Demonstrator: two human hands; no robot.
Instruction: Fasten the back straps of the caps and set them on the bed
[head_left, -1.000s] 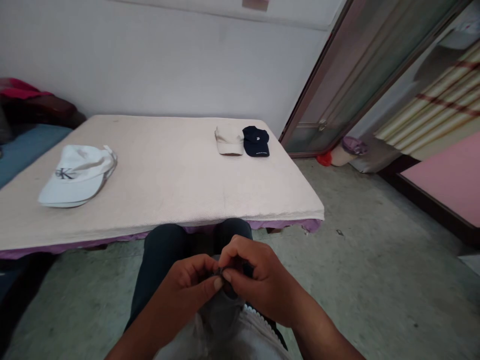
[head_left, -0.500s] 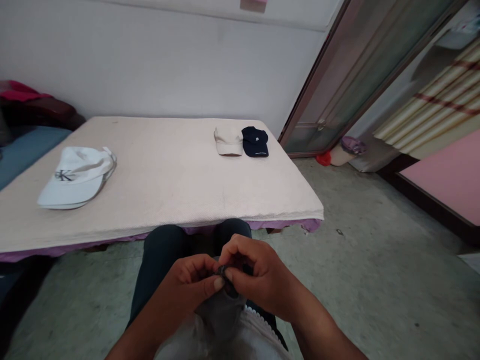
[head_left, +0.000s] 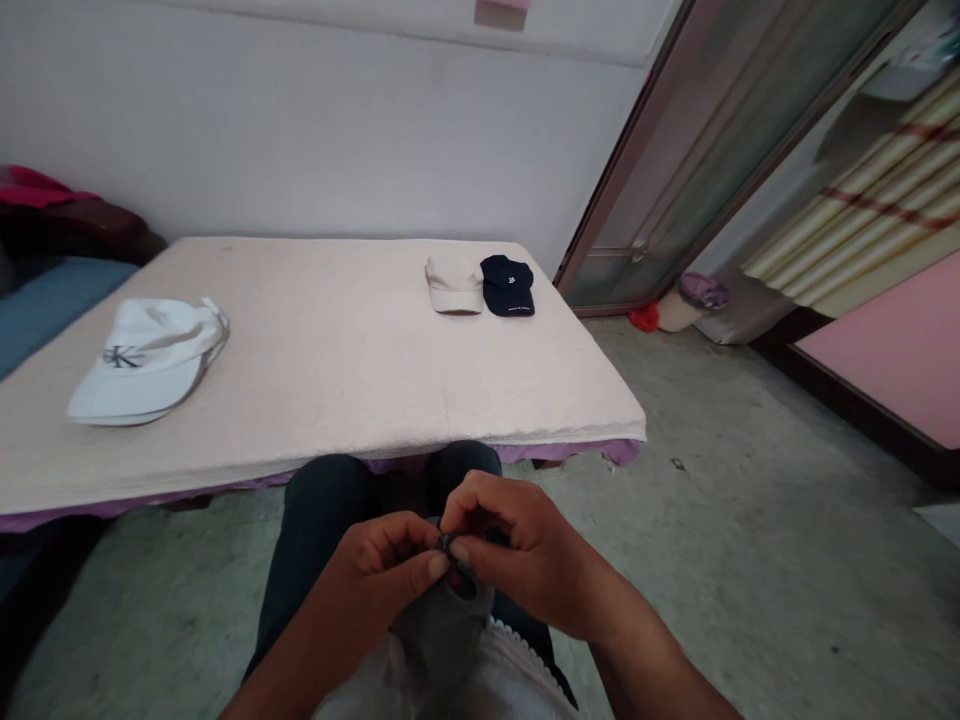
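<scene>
Beside a pale-covered bed [head_left: 337,350], pinching a gray cap [head_left: 442,630] in left hand [head_left: 379,562] and right hand [head_left: 521,535] at six o'clock, with white cap [head_left: 146,355] at nine, beige cap [head_left: 454,287] and navy cap [head_left: 508,288] near twelve.

Head cam looks fwd/down, both hands [head_left: 525,535] nr, bed [head_left: 330,350] beyond.

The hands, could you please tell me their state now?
Left hand: closed, pinching the grey cloth item.
Right hand: closed, pinching the same item.
</scene>
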